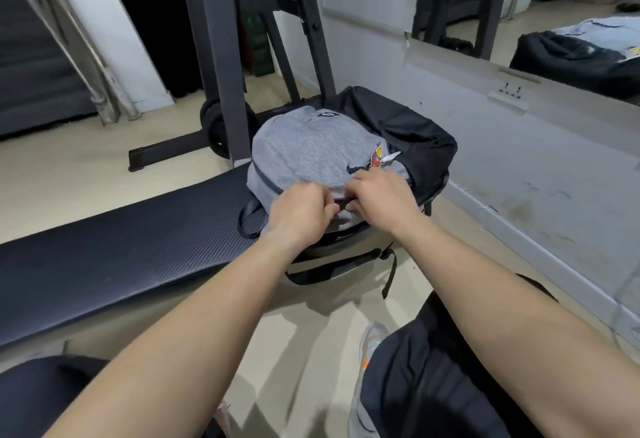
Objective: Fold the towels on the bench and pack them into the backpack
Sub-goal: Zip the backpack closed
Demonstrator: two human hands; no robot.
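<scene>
A grey backpack (pixel 311 150) with black trim lies on the right end of the black padded bench (pixel 114 250). My left hand (pixel 301 212) pinches the black zipper pull at the pack's near edge. Beside it, my right hand (pixel 381 195) grips the grey fabric by the zipper line. A black cloth (pixel 408 125) lies under and behind the backpack. I see no towels; the zipper hides the pack's inside.
A black weight rack (pixel 221 56) stands behind the bench on the beige floor. A grey wall with a mirror (pixel 519 4) runs along the right. My leg in dark shorts (pixel 433 368) and a shoe are at the bottom right.
</scene>
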